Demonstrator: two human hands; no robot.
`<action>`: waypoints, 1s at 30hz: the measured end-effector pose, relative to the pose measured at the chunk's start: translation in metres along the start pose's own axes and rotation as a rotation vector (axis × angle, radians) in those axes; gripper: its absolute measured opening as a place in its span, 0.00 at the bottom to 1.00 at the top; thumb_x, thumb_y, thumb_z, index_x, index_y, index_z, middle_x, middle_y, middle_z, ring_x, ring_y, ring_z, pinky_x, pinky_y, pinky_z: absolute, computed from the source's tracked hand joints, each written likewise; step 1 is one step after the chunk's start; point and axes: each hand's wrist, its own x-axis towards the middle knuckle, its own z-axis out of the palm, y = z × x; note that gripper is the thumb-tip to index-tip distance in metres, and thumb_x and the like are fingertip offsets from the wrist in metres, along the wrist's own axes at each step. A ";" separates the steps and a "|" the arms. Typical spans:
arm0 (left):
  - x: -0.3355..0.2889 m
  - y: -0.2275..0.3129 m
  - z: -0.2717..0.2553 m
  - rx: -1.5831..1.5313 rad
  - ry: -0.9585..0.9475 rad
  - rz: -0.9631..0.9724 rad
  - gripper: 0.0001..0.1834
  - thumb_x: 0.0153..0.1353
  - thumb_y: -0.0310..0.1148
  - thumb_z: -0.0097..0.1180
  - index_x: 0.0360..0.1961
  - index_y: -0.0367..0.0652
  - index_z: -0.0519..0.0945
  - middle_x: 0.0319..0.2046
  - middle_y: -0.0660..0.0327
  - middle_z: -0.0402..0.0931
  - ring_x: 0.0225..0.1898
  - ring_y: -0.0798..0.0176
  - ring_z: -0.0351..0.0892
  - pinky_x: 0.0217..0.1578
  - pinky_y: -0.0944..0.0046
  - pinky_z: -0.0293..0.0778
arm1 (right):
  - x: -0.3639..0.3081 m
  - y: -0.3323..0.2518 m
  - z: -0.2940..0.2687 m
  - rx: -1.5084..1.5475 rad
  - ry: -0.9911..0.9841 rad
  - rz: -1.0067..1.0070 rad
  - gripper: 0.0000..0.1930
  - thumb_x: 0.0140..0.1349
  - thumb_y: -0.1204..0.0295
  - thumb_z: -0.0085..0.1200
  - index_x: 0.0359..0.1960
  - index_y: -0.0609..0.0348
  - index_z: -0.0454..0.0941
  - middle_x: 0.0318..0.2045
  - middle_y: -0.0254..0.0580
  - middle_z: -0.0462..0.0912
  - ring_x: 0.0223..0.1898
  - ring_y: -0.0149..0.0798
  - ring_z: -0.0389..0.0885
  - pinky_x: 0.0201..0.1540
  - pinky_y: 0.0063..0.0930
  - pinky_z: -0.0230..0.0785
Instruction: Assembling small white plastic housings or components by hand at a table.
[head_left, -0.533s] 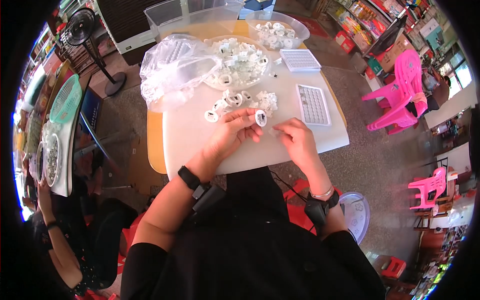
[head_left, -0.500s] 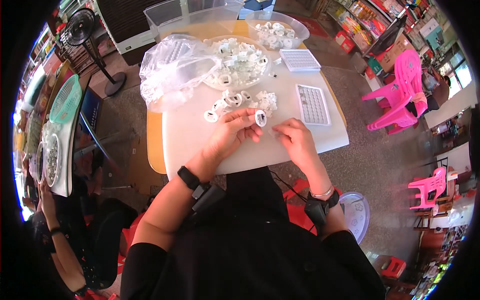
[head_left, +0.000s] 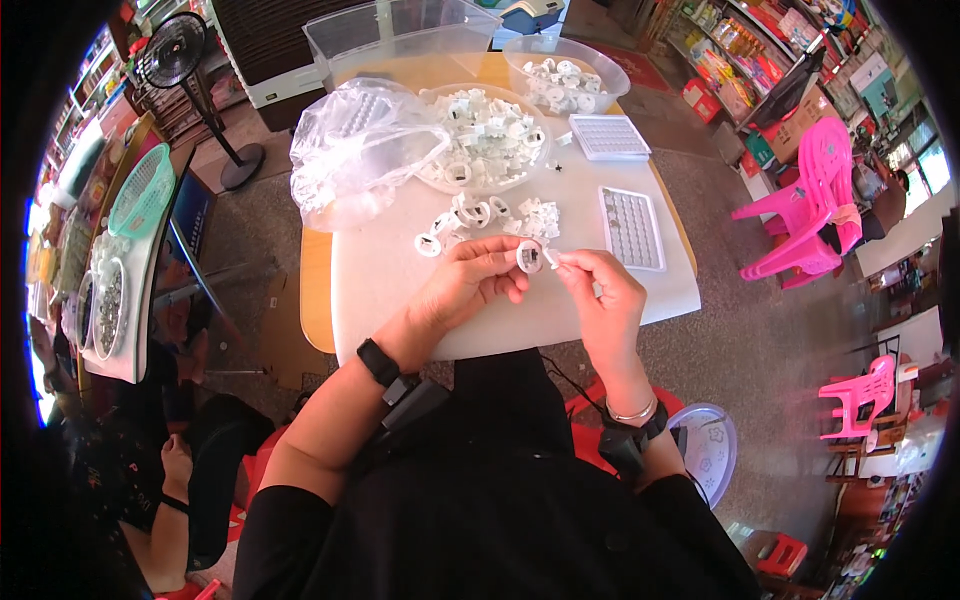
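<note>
My left hand (head_left: 468, 282) pinches a round white plastic part (head_left: 529, 257) with a dark rectangular slot in its face. Close to its right edge, my right hand (head_left: 603, 290) holds a small white plastic piece (head_left: 552, 259) between thumb and fingertips. Whether the two pieces touch I cannot tell. Just beyond my hands, a loose pile of round white parts (head_left: 471, 211) lies on the white tabletop (head_left: 385, 290), with a heap of smaller white pieces (head_left: 540, 218) to its right.
Behind the pile stand a clear bowl full of white parts (head_left: 545, 150) and a crumpled plastic bag (head_left: 345, 160). Two white gridded trays (head_left: 633, 228) (head_left: 608, 137) lie at the right. Another clear bowl (head_left: 615, 75) is at the back. A person (head_left: 175, 470) sits at the left.
My right hand has come up to the round part, and a small white piece now shows in its fingers. The person at left has drawn a hand down from the side table.
</note>
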 end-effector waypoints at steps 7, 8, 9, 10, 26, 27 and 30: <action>-0.001 0.001 0.004 0.020 -0.049 -0.029 0.17 0.67 0.30 0.46 0.54 0.32 0.72 0.39 0.59 0.77 0.36 0.67 0.77 0.39 0.67 0.75 | -0.004 0.000 0.013 -0.130 -0.024 -0.184 0.07 0.54 0.83 0.56 0.35 0.64 0.78 0.33 0.44 0.79 0.33 0.43 0.80 0.34 0.32 0.73; -0.001 0.001 0.004 0.026 -0.055 -0.030 0.17 0.67 0.30 0.46 0.54 0.32 0.72 0.39 0.59 0.77 0.36 0.67 0.77 0.39 0.67 0.75 | -0.003 0.000 0.014 -0.150 -0.015 -0.193 0.07 0.54 0.83 0.56 0.35 0.64 0.78 0.33 0.44 0.79 0.33 0.44 0.79 0.35 0.33 0.73; -0.001 0.000 0.003 0.027 -0.055 -0.030 0.17 0.67 0.30 0.46 0.54 0.32 0.72 0.39 0.59 0.77 0.36 0.67 0.77 0.39 0.67 0.75 | -0.003 -0.001 0.013 -0.150 -0.015 -0.193 0.07 0.54 0.83 0.56 0.35 0.64 0.78 0.33 0.44 0.79 0.33 0.44 0.79 0.35 0.33 0.73; -0.001 0.000 0.002 0.025 -0.068 -0.028 0.17 0.67 0.30 0.46 0.54 0.32 0.72 0.39 0.59 0.77 0.36 0.67 0.77 0.39 0.67 0.75 | -0.003 -0.001 0.013 -0.154 -0.019 -0.196 0.07 0.54 0.83 0.56 0.35 0.64 0.77 0.33 0.44 0.79 0.33 0.44 0.79 0.35 0.33 0.73; -0.003 -0.001 0.006 0.076 -0.077 -0.031 0.18 0.66 0.31 0.50 0.54 0.32 0.72 0.38 0.60 0.77 0.35 0.67 0.77 0.36 0.67 0.75 | -0.006 -0.006 0.004 -0.143 -0.021 -0.177 0.08 0.54 0.84 0.55 0.35 0.63 0.78 0.33 0.44 0.79 0.33 0.42 0.79 0.33 0.31 0.73; -0.002 -0.001 0.005 0.075 -0.076 -0.032 0.18 0.66 0.31 0.50 0.54 0.32 0.72 0.38 0.60 0.77 0.35 0.67 0.77 0.36 0.67 0.75 | -0.007 -0.007 0.004 -0.143 -0.023 -0.175 0.08 0.54 0.84 0.55 0.35 0.63 0.78 0.33 0.44 0.79 0.33 0.42 0.79 0.33 0.31 0.73; -0.001 -0.002 0.002 0.065 -0.103 -0.043 0.17 0.67 0.31 0.49 0.53 0.32 0.73 0.39 0.59 0.77 0.37 0.65 0.77 0.39 0.64 0.76 | -0.008 -0.006 0.004 -0.121 0.014 -0.142 0.08 0.54 0.85 0.55 0.36 0.63 0.78 0.33 0.44 0.79 0.33 0.41 0.80 0.34 0.30 0.73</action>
